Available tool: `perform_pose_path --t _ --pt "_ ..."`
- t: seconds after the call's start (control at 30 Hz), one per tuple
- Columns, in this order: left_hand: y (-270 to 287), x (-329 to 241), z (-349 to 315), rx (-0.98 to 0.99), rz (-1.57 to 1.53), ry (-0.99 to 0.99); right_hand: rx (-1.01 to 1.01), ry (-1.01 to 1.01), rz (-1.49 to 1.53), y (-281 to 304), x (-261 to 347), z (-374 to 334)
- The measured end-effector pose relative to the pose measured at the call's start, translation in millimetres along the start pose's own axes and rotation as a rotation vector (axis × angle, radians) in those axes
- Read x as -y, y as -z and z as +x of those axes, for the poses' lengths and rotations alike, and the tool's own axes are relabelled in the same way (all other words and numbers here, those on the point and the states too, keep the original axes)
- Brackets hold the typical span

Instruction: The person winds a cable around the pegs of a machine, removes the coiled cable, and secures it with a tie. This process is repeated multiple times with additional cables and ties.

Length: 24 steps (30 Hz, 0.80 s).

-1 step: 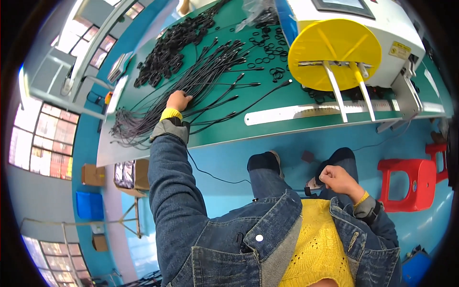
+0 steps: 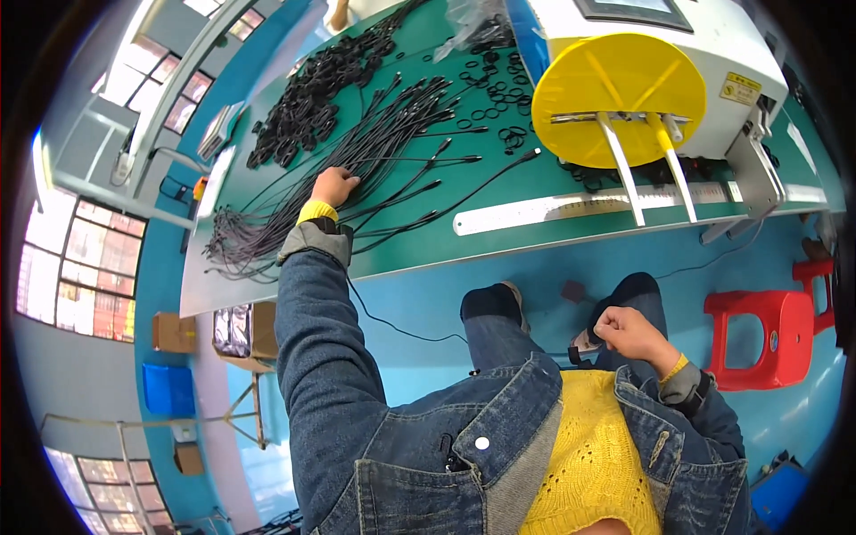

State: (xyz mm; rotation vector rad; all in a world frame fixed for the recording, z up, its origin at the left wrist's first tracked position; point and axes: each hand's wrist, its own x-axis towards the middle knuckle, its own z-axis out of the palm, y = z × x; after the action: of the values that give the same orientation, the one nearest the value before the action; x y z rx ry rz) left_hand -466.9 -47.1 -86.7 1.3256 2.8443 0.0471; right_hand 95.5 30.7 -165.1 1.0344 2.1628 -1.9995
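My left hand [image 2: 333, 186] reaches over a bundle of thin black cables [image 2: 388, 147] spread on the green table. Its fingers curl down into the bundle and look closed on a cable; their tips are hidden under the hand. Several cables with small metal plugs fan out to the right of it, and one long cable [image 2: 486, 182] runs furthest right. My right hand [image 2: 633, 332] hangs above my knee, off the table. Its fingers are curled into a loose fist, and nothing shows in them.
Beyond the bundle lies a heap of coiled black cables [image 2: 299, 111]. Small black rings [image 2: 511, 94] are scattered at the back. A white machine with a yellow disc [image 2: 615, 80] and two rods stands at right. A steel ruler [image 2: 535, 212] lies along the front edge. Red stools [image 2: 776, 330] stand right.
The whole view has shifted very slightly. Both hands keep the same place and pose.
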Motion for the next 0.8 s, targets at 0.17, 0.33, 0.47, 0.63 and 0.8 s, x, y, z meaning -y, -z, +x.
perform_pose_path --t 0.17,0.33,0.47,0.63,0.8 --pt "33.0 -28.1 27.3 -0.475 -0.259 -0.258 -0.045 0.022 -0.034 5.4 -13.2 -2.8" --pt "113.3 -34.7 -26.3 -0.833 -0.875 -0.122 -0.017 0.054 -0.045 18.2 -28.4 -10.9" --pt "129.9 -102.4 -123.0 -0.611 -0.784 -0.235 -0.031 0.109 -0.026 26.1 -19.5 -26.5" --pt "123.2 -184.9 -258.0 -0.494 -0.777 -0.372 -0.485 0.668 -0.166 42.8 30.0 -64.4" --pt "98.6 -198.9 -327.1 -0.55 -1.051 -0.471 -0.704 0.92 -0.356 61.0 54.1 -65.5"
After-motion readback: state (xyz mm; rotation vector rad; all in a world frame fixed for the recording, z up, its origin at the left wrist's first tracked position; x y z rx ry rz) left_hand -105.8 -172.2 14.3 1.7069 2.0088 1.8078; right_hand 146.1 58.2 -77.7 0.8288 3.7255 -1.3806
